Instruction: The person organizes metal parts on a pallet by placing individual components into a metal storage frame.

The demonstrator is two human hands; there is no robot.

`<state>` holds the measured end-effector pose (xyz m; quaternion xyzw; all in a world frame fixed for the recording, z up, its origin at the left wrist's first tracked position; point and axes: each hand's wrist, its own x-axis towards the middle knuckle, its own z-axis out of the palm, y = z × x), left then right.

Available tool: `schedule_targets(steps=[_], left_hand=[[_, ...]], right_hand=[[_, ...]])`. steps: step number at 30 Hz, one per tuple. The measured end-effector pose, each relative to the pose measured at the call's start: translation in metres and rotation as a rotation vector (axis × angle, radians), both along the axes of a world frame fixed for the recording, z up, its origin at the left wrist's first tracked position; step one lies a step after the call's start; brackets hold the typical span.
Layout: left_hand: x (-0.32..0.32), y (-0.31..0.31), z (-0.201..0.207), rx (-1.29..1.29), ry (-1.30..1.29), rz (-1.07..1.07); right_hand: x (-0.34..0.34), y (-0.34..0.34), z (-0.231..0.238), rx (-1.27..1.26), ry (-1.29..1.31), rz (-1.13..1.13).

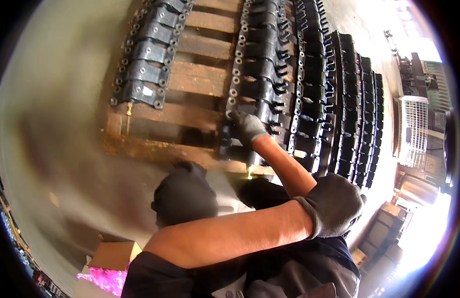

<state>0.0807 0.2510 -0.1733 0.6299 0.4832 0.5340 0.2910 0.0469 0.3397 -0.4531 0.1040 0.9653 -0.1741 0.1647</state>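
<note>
My right hand [249, 128], in a grey glove, rests at the near end of a long black metal bracket row [260, 64] with bolt holes and studs along its edges. Its fingertips curl at a hole on the left edge; anything between them is hidden. My left arm crosses in front of my body. The gloved left hand [334, 206] is curled in a fist beside my right forearm, its fingers mostly turned away. A brass-coloured fitting [251, 171] sticks out below the row. Another black row [146, 64] lies to the left, with a brass fitting [129, 110] at its near end.
A wooden pallet [200, 74] carries the rows. More black rows [346, 99] stand to the right. A dark rounded shape [185, 196] is in front of the pallet. An open cardboard box [111, 256] with pink wrap sits lower left. A white wire cage [413, 131] stands far right.
</note>
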Motion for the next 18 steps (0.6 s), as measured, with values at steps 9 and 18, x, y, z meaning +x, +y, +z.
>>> schedule_targets(steps=[9,18], left_hand=[[-0.002,-0.008,0.007,-0.006,0.033,0.112],[0.023,-0.007,-0.001,0.065,0.068,-0.055]], right_hand=[[0.016,0.022,0.106,-0.04,0.054,-0.11],[0.237,0.222,0.132,0.199,0.275,-1.144]])
